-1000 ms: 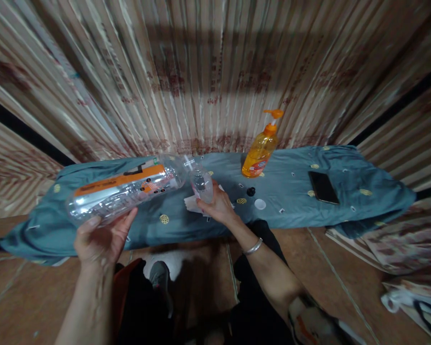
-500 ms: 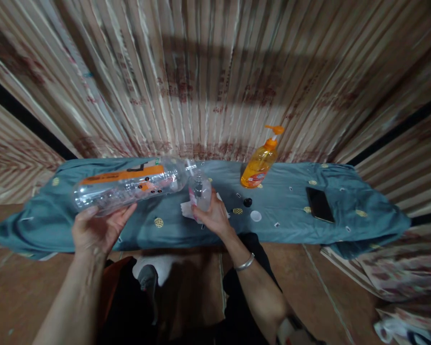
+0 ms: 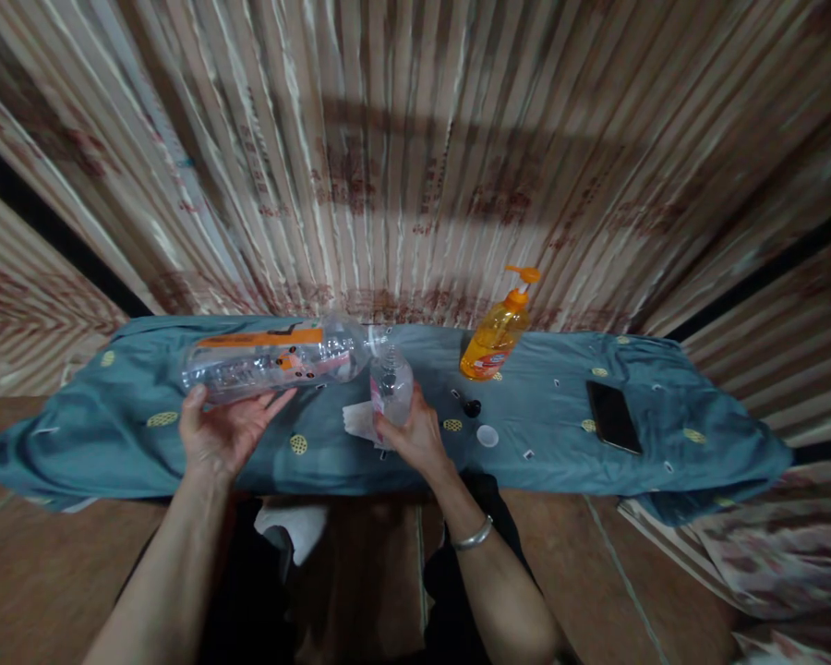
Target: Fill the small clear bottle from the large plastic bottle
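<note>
A teal printed cloth (image 3: 554,466) covers a long surface, its far edge meeting the striped curtain (image 3: 388,185) and its near edge crossed by both forearms. Open cloth runs between the hands and from the white disc (image 3: 487,436) to the smartphone (image 3: 614,416); the amber pump bottle (image 3: 495,340) and black cap (image 3: 472,407) stand nearer the right hand (image 3: 419,434). Above the cloth, 2 transparent bottles meet neck to neck, exact contact indiscernible. The large bottle (image 3: 263,360), orange-labelled and nearly horizontal, rests in the left hand (image 3: 225,429), thumb against its base end, fingers loosely spread beneath. The small bottle (image 3: 391,392), pink-marked and near upright, is gripped by the right fingers beside folded white paper (image 3: 358,420).
</note>
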The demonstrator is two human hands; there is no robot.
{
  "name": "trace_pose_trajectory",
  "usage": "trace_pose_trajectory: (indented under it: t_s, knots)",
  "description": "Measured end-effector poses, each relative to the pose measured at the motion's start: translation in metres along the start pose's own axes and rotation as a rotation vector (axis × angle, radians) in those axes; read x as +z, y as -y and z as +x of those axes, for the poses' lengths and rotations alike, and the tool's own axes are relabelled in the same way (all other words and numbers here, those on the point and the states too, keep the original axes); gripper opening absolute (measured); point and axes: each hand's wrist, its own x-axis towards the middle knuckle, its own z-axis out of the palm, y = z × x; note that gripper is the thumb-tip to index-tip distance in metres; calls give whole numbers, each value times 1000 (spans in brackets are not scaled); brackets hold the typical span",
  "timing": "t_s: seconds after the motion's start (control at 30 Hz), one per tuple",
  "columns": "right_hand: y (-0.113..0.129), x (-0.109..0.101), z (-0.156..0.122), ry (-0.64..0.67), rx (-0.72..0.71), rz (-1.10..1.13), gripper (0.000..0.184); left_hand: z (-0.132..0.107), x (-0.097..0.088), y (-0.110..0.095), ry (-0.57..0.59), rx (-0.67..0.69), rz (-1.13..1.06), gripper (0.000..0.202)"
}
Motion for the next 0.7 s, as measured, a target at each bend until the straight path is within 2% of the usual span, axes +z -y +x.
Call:
trace_pose_trajectory:
  t_s: [0.1,0.27,0.47,0.7]
  knots:
    - [-2,-2,0,-11,-20,-6,70,0,-1,2,-4,-10,1,80]
    - [-9,-2,1,-25,-59,-1,68,-4,1,6,45,-5,-8,64]
    - [-14,-4,2,-50,-31,-40,70,-9,7,9,32,-25,-67,63]
    - [-12,-2,2,-44,-35,-76,69,-13,10,16,50,-8,-69,46]
